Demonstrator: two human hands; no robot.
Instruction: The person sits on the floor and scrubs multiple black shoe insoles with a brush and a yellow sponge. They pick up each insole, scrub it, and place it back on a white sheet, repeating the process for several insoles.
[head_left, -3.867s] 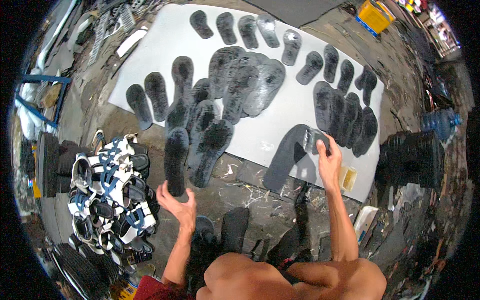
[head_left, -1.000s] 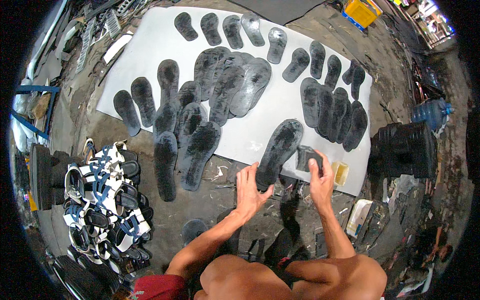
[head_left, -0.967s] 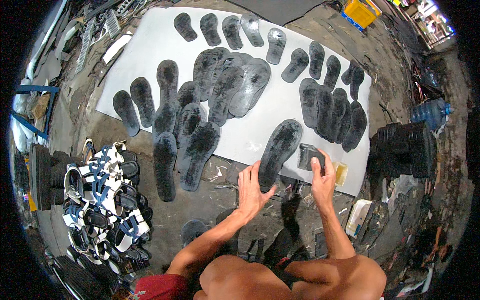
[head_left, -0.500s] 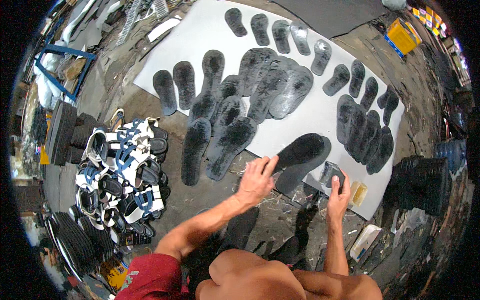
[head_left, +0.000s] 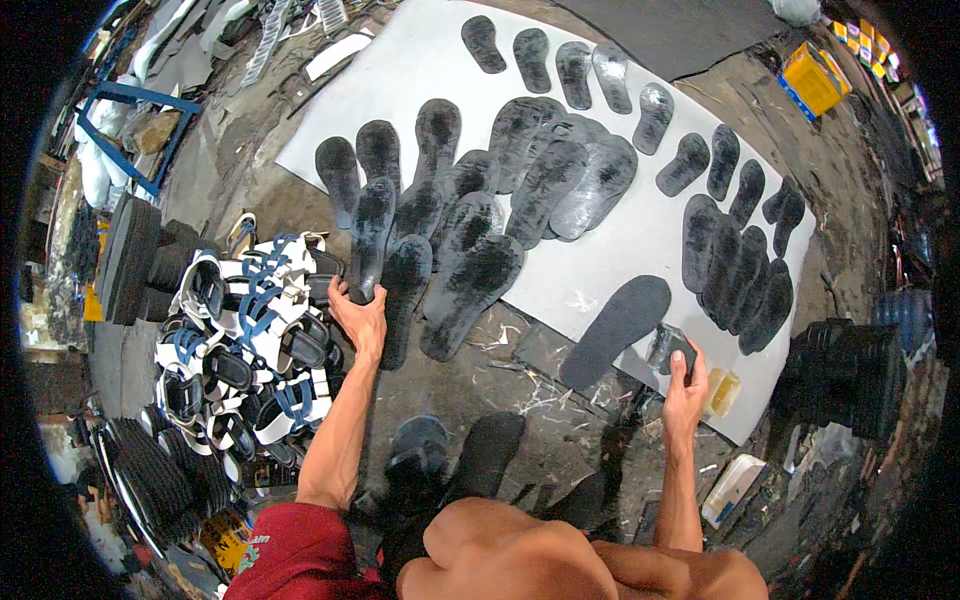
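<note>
My left hand (head_left: pixel 360 318) is at the near end of a dark, shiny-topped shoe sole (head_left: pixel 372 232), thumb and fingers on either side of it. That sole lies over other soles at the left side of the spread. My right hand (head_left: pixel 686 392) grips a small dark, flat block (head_left: pixel 664 350) above the near right part of the white sheet (head_left: pixel 570 275). Just left of the block, a matte dark sole (head_left: pixel 616 330) lies partly on the sheet. An overlapping group of shiny-topped soles (head_left: pixel 545 185) covers the sheet's middle.
White and blue sandals (head_left: pixel 255 345) are heaped at the left. More soles (head_left: pixel 738 270) lie at the sheet's right. A yellowish block (head_left: pixel 722 392) sits near its corner. Dark stacks (head_left: pixel 838 375) stand at the right, a yellow box (head_left: pixel 812 78) at the far right.
My left hand has moved left, taking the upper sole from the pair before me to the left-hand spread. The matte sole beneath it is now uncovered. My right hand still holds the block.
</note>
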